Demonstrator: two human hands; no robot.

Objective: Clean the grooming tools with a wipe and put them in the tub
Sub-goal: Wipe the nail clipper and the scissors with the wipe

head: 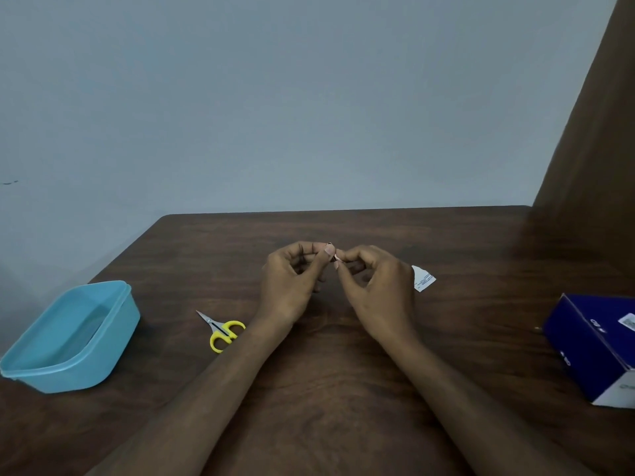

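Both hands raised just above brown wood-grain surface (326, 372), fingertips meeting at centre. Left hand (292, 280) and right hand (374, 286) each with fingers curled, together pinching a small pale item (336, 258); too small to identify, possibly a folded wipe. Grip of each hand closed on that item.

Torn white wrapper (423, 278) flat on surface just right of right hand. Fine blue print on it, illegible.

Dark blue box (598, 345) at right edge, partly out of frame. White lettering and a small label on top face, blurred, not readable.

Scissors (223, 329), yellow handles, lying flat on surface left of left wrist. Long axis diagonal: blades closed, tips pointing away and to the left, handle loops toward the wearer and right. Untouched by either hand.

Tub (34, 372), light blue, rectangular, lidless, at far left of surface, well apart from scissors. No markings visible. No tool seen inside.
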